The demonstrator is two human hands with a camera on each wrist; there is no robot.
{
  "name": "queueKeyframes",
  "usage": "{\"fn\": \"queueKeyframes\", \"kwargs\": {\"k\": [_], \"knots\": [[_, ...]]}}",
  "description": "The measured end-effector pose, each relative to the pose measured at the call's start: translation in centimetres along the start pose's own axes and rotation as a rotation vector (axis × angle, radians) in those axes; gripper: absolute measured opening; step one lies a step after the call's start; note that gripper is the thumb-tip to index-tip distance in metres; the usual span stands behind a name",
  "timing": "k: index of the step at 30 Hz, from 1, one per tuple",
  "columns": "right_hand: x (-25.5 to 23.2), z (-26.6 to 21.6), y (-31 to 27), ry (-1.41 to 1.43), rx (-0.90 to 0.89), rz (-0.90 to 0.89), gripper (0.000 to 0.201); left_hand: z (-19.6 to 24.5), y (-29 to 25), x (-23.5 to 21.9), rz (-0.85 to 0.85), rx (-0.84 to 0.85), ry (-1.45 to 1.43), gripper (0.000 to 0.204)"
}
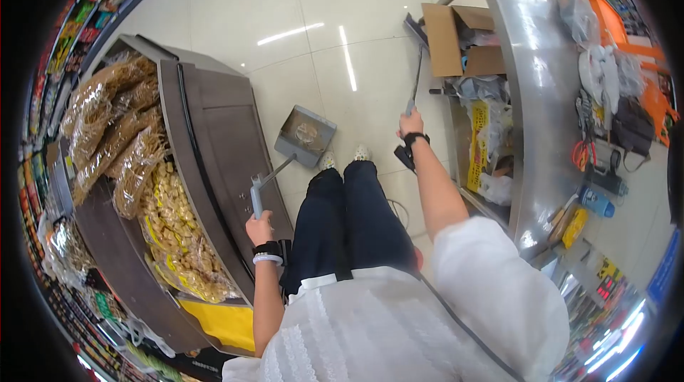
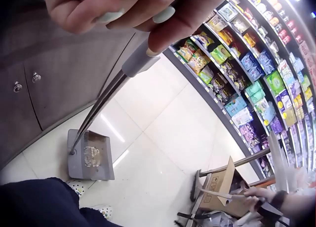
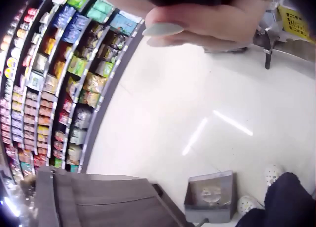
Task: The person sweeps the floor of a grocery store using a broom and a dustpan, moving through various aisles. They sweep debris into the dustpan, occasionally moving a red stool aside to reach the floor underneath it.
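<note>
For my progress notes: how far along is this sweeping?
Partly done, apparently: the dustpan already holds some pale debris. In hand: left hand grips its handle; right hand holds the broom, head by the cardboard box. Probably left: emptying the dustpan. Whether more needs sweeping, I can't tell.

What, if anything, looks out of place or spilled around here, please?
No spill shows on the floor. Only the cardboard box beside the steel counter looks untidy, its flaps splayed open and plastic bags crumpled next to it.
</note>
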State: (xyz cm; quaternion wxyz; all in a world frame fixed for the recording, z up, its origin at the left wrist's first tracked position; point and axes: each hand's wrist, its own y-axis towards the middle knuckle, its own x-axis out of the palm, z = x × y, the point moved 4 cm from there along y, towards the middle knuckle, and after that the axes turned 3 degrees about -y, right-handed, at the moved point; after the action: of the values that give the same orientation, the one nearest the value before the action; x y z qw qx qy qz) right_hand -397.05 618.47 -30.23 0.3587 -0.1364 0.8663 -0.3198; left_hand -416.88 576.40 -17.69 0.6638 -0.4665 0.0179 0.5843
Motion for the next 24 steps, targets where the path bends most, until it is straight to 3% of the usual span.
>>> {"fn": "queueKeyframes", "kwargs": {"k": [3,5,8,11,13,15,16,18,22,24], "knots": [[3.7,-0.2,2.2,0.048,0.043,-0.079,0.055,-0.5,-0.4,-0.5,0.01,-0.003,0.043,0.021],[3.3,1.4,1.2,-0.045,0.007,-0.131,0.055,-0.8,-0.8,-1.1,-0.002,0.039,0.082,0.021],[-0.6,5.7,-1.5,-0.311,-0.046,-0.218,0.059,-0.7,-1.1,-1.7,0.012,0.098,0.115,0.02],[-7.1,10.6,-6.6,-0.518,-0.091,-0.32,0.059,-1.7,-0.2,-2.2,0.005,0.048,0.063,0.02],[-10.8,14.0,-9.6,-0.687,-0.256,-0.326,0.056,-1.5,0.2,-2.4,0.011,0.051,0.074,0.021],[-13.6,19.7,-10.6,-0.702,-0.63,-0.243,0.053,-2.1,0.9,-2.9,0.013,0.084,0.095,0.022],[-15.0,15.7,-14.2,-0.717,-0.279,-0.375,0.051,-2.3,1.1,-3.0,0.011,0.082,0.096,0.022],[-17.0,10.3,-18.5,-0.679,0.055,-0.472,0.049,-2.7,1.4,-3.1,0.007,0.07,0.092,0.023],[-18.2,8.2,-20.1,-0.676,-0.07,-0.46,0.05,-3.0,1.9,-3.5,0.012,0.065,0.124,0.024],[-17.4,8.1,-18.3,-0.744,-0.508,-0.421,0.047,-2.9,2.0,-3.8,0.017,0.053,0.135,0.023]]}}
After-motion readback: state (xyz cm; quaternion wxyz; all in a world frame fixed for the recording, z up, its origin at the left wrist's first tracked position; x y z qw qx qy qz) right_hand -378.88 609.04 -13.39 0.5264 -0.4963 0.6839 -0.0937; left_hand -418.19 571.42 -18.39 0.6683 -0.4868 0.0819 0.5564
